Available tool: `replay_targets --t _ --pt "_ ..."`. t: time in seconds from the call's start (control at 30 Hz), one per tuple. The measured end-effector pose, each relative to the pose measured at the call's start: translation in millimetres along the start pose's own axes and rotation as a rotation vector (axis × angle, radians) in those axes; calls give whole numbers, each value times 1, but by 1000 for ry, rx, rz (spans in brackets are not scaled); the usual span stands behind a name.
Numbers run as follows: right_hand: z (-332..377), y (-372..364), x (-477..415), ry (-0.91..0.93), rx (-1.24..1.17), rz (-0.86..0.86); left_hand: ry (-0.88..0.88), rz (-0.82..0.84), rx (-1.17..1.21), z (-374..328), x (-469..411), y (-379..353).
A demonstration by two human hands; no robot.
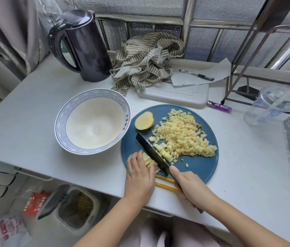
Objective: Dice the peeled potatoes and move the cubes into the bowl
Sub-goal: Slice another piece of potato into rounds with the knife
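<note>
Two hands working: left hand (139, 173) holds potato strips (148, 160), right hand (188, 186) grips knife (149, 150). Risk: blade just beside left fingers (139, 155); a slip cuts them.

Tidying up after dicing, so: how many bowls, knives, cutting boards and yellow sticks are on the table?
Bowl: 1
Knife: 1
Boards: 2, blue round board and white board
Yellow sticks: 2
Total: 6
</note>
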State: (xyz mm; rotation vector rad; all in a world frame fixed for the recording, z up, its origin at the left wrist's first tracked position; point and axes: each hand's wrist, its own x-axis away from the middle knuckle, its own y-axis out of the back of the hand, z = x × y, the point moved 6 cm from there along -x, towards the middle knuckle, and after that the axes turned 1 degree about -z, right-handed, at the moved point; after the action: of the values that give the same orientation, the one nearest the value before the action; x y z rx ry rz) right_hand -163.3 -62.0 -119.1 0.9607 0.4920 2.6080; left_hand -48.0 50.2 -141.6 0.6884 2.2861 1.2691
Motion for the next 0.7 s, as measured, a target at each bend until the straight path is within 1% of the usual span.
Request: replay_targets --t 0.27,0.4,0.47,0.57,0.7 --pt "-1 2 -1 5 -1 3 -48 23 98 2 -3 9" --pt "0 2 -2 9 -1 7 -43 48 116 4 -2 9" --pt "0 2 -2 10 0 9 -47 66 99 6 -2 7" --pt "-1 2 -2 18 3 9 -61 38 42 6 -2 6" --pt "-2 4 -3 28 32 1 -8 10 3 7 -2 6"
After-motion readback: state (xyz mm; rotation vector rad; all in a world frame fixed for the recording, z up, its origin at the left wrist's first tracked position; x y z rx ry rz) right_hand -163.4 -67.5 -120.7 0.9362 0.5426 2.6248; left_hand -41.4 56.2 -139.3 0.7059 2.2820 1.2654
